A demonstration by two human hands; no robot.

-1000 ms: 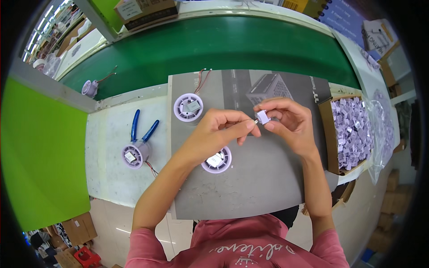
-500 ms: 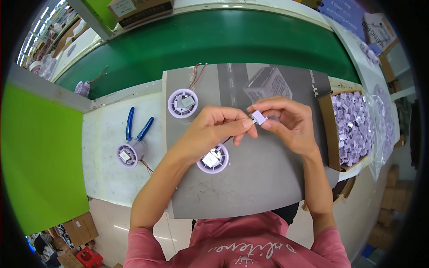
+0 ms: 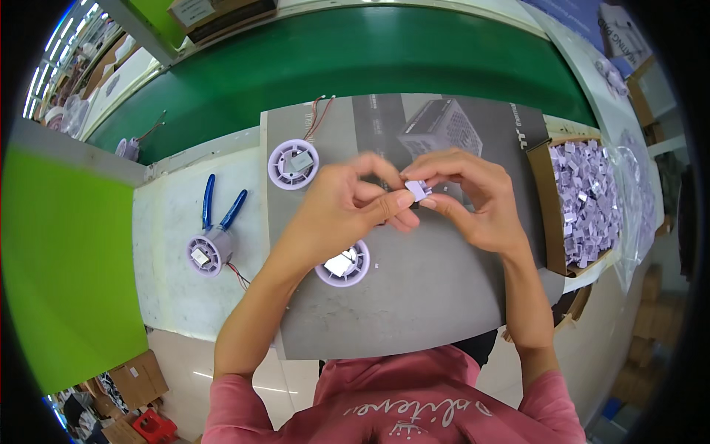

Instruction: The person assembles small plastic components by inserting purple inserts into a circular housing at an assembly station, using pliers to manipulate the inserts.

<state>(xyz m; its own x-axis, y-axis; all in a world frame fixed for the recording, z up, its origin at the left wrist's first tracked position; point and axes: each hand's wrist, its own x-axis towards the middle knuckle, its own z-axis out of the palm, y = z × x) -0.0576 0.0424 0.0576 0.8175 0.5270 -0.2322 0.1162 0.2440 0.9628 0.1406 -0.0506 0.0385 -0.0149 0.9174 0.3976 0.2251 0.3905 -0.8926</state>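
Note:
Both hands meet over the grey mat, pinching a small lilac plastic piece (image 3: 418, 190) between them. My left hand (image 3: 347, 203) has its thumb against the piece's left side, and its raised fingers are blurred. On the other side, my right hand (image 3: 477, 200) grips it with thumb and fingertips. Below my left wrist sits a round lilac fan-like housing (image 3: 343, 280) with a white block at its centre, partly covered by my hand. A similar round housing (image 3: 274, 164) with a grey block and thin red wires lies beyond my left hand.
On the right stands a cardboard box (image 3: 548, 211) full of small lilac pieces, beside a clear plastic bag (image 3: 636, 214). Blue-handled pliers (image 3: 235, 210) rest at another lilac housing (image 3: 216, 251) on the left. Across the back runs a green belt (image 3: 355, 63) carrying one more housing (image 3: 127, 149).
The lilac piece has turned between my fingertips. My left fingers have lifted and shifted around it, while my right hand keeps its pinch. The whole view has moved slightly.

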